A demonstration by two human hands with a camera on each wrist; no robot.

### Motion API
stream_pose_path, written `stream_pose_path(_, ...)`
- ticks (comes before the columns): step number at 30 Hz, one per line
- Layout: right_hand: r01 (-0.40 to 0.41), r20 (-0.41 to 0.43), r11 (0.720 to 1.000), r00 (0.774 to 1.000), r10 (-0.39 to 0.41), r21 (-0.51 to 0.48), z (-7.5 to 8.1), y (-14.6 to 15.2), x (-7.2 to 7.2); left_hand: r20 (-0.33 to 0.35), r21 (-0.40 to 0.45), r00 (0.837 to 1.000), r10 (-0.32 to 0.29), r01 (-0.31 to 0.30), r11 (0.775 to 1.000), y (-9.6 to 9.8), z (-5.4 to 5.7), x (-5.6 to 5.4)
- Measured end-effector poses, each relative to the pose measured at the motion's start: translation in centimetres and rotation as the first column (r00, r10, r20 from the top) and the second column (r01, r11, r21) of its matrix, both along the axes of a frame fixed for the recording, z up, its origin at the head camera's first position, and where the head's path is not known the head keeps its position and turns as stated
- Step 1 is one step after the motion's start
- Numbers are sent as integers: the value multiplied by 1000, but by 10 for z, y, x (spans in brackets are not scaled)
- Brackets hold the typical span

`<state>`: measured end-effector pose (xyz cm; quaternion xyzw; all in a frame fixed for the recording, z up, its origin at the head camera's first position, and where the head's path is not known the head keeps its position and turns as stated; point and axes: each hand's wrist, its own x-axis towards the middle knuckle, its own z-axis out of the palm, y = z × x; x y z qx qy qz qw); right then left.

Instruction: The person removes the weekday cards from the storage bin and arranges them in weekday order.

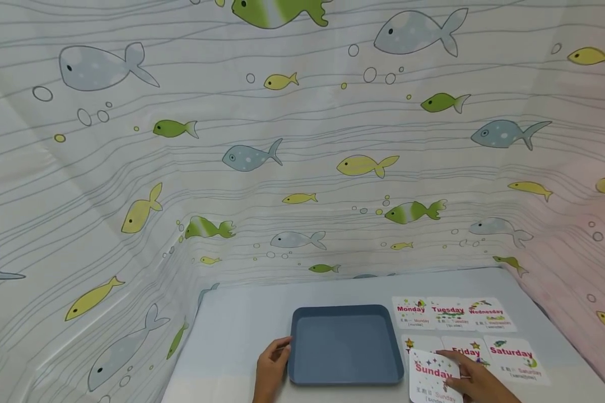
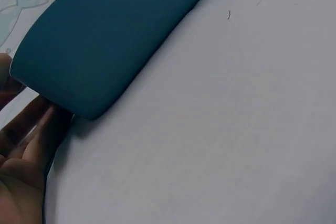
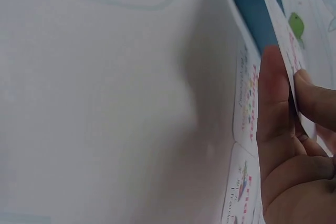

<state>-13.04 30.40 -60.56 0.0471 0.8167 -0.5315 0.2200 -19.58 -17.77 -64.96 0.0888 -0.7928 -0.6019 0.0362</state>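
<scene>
A white flashcard (image 1: pixel 431 369) printed "Sunday" is pinched in my right hand (image 1: pixel 476 380), tilted up above the lower card row. The right wrist view shows the thumb on the printed face of the card (image 3: pixel 289 51) and fingers behind it. My left hand (image 1: pixel 273 366) rests beside the blue-grey tray (image 1: pixel 294 347), fingertips touching its left side. In the left wrist view, its fingers (image 2: pixel 44 129) lie along the outside of the tray wall (image 2: pixel 105 40). The tray holds nothing.
Right of the tray, Monday (image 1: pixel 410 313), Tuesday (image 1: pixel 448 314) and Wednesday (image 1: pixel 491 314) cards form a back row. In front lie a partly covered card, Friday (image 1: pixel 466 344) and Saturday (image 1: pixel 516 361). A fish-patterned sheet (image 1: pixel 302 123) hangs behind the white table (image 1: pixel 232 330).
</scene>
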Motion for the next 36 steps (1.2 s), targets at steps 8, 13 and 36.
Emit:
stream_pose_path(8, -223, -65, 961, 974, 215, -165, -17, 13, 6, -42, -43, 999, -12, 11, 999, -1, 2, -3)
stream_pose_path(13, -261, -48, 897, 964, 262, -356, -25, 14, 10, -41, -35, 999, -13, 11, 999, -1, 1, -2)
stream_pose_path(36, -279, -111, 951, 958, 265, -133, -22, 4, 18, -68, -26, 998, -8, 6, 1000, 2, 13, 4)
